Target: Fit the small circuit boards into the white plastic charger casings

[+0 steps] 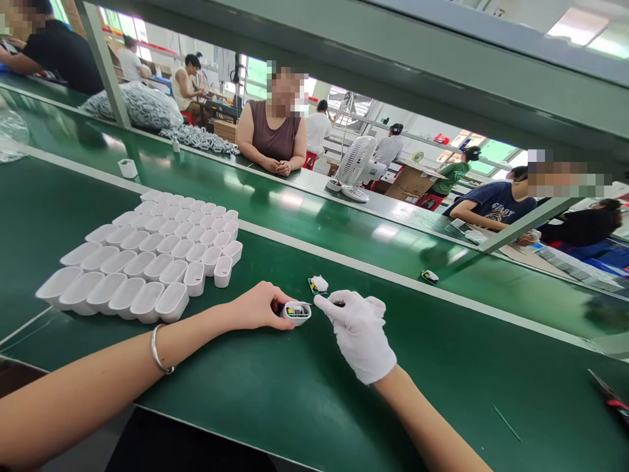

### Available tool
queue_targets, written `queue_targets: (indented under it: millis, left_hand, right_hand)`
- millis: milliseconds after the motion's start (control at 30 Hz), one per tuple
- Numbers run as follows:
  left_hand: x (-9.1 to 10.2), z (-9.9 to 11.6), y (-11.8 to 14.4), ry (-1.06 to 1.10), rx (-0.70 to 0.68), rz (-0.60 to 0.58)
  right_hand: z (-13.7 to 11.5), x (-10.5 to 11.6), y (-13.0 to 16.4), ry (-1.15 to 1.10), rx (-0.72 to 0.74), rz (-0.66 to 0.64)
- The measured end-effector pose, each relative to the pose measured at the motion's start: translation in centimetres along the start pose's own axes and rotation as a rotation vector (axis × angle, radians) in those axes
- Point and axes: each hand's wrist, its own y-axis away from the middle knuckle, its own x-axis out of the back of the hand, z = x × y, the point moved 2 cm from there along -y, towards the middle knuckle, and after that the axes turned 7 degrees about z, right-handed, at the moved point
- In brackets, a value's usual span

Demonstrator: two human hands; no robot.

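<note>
My bare left hand (263,307) grips a small white oval housing (297,321) between thumb and fingers, its open top facing up. Inside the housing, yellow and dark electronic parts of a circuit board show. Just right of it is my right hand (361,331), in a white glove, its fingers bent and the fingertips drawn together toward the housing. Whatever those fingertips hold, if anything, is too small to make out. Behind the fingertips lies a circuit board (318,284) with a white part on top, on the green bench.
Rows of white housings (147,298) stand at left. Another circuit board (429,276) lies on the green belt (314,203) beyond the pale rail. Pliers (612,396) and a thin green strip (507,423) lie at right. A person (278,131) sits opposite, near a white fan (358,164).
</note>
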Motion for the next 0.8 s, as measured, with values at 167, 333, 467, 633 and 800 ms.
queue_targets:
  millis: [167, 333, 467, 633, 800]
  left_hand:
    - [0.0, -0.1, -0.1, 0.006, -0.006, -0.002]
    - [0.0, 0.0, -0.1, -0.021, -0.030, 0.003]
    - [-0.1, 0.1, -0.1, 0.002, -0.026, 0.001]
    - [-0.2, 0.1, -0.1, -0.011, -0.018, -0.002]
    - [-0.1, 0.4, 0.0, 0.003, -0.010, 0.000]
  right_hand:
    - [-0.6, -1.1, 0.1, -0.004, 0.002, -0.009]
    - [-0.9, -1.4, -0.5, 0.053, 0.139, -0.047]
    - [-0.6, -0.5, -0.9, 0.050, 0.139, -0.085]
    - [-0.7, -0.3, -0.8, 0.018, 0.099, -0.060]
    - [-0.4, -0.2, -0.9, 0.072, 0.138, -0.101]
